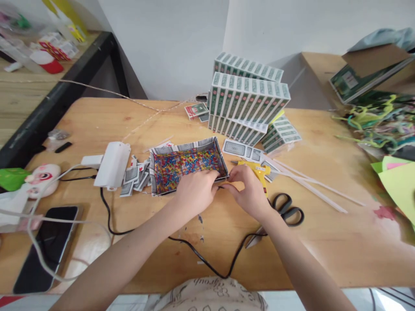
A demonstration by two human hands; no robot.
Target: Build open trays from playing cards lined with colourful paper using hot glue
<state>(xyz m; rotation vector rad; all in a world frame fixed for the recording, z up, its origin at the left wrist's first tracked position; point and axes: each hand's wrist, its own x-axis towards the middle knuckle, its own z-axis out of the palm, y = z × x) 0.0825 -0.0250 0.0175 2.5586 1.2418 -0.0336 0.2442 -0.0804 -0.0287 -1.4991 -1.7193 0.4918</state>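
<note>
An open rectangular box (189, 164), its outside and rim covered with grey-backed playing cards and its inside with a colourful pattern, sits before me on the wooden table. My left hand (198, 188) grips the box's near wall, fingers over the rim and thumb outside. At the near right corner my right hand (249, 189) is closed in a pinch on the box's edge; the fingers hide the exact spot. Just behind that hand lies a yellow glue gun (259, 172), partly covered. Black-handled scissors (287, 210) lie beside my right forearm, which hides part of them.
Stacked card packs (249, 97) stand behind the box. Loose cards (138, 177) and a white power adapter (113, 166) lie left. A black cable (194, 250) crosses the front. Clear glue sticks (311, 181) lie right; a phone (47, 248) is front left.
</note>
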